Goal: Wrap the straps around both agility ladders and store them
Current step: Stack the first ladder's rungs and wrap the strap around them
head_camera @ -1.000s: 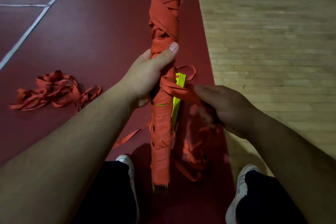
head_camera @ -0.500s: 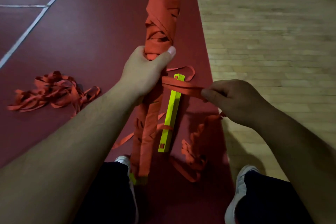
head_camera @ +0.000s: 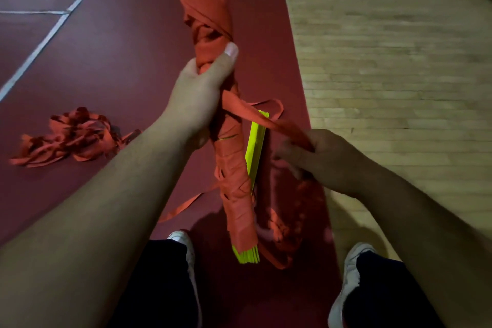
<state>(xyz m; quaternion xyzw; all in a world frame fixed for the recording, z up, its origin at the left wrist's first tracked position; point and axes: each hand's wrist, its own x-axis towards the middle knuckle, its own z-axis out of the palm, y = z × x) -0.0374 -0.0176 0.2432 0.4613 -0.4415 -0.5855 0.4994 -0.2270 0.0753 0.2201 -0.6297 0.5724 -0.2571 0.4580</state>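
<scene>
Left hand: I see the left hand (head_camera: 198,98) clasped round the middle of the ladder bundle (head_camera: 234,168), with the thumb lying up along the orange wrapping.
Right hand: the right hand (head_camera: 327,160) pinches the loose strap (head_camera: 247,112), which runs tight from the bundle to its fingers.
Hands: apart, with the bundle between them.
Ladder bundle: held slanted above the red floor (head_camera: 133,48), between the two shoes. The yellow rung ends (head_camera: 246,254) stick out at the low end.
Strap tangle: more strap (head_camera: 290,221) hangs under the right hand, down to the floor.
Strap heap: a second orange heap (head_camera: 69,136) lies on the red floor at the left, well apart.
</scene>
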